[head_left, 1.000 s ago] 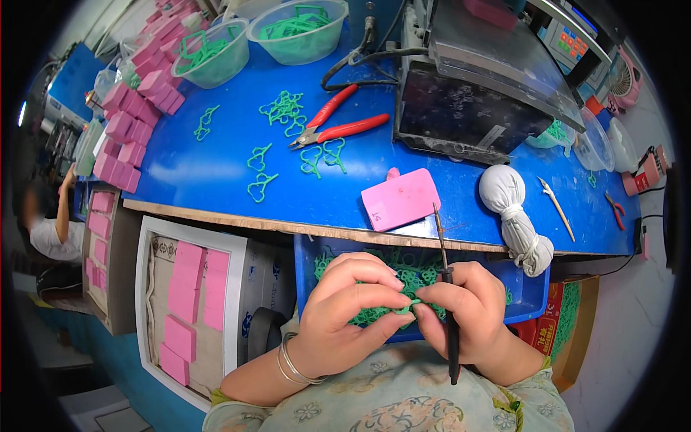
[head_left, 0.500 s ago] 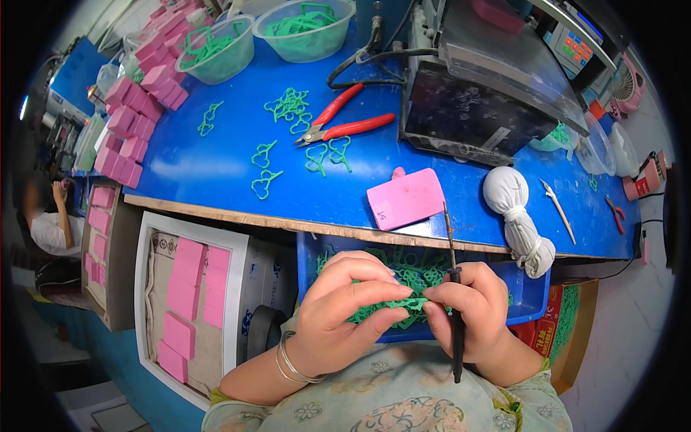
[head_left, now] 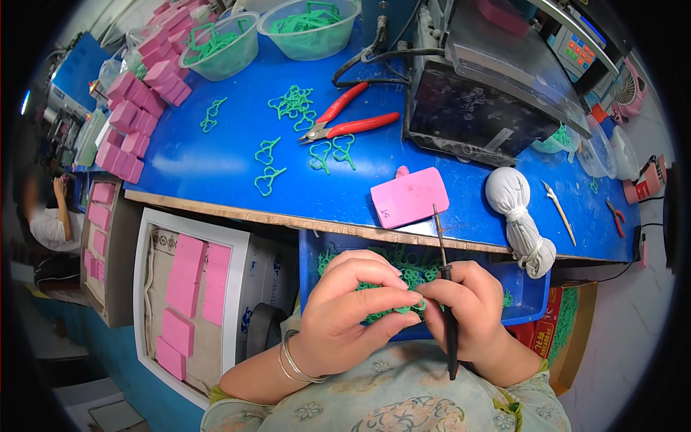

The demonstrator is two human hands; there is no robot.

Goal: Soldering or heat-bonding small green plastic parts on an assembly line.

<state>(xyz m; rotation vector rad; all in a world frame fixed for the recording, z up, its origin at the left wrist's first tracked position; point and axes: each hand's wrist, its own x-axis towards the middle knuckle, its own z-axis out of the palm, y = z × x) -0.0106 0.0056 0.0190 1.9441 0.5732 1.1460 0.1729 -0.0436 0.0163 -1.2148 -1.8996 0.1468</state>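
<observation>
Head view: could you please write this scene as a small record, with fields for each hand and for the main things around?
Left hand: pinches a small green piece between thumb and finger
Right hand: holds a black-handled tool, thin metal tip pointing away from the person
Blue tray: below the hands, holding many green pieces
Red-handled cutters: on the blue table, beside loose green shapes
Pink block: near the table's front edge
White cloth bundle: right of the pink block
</observation>
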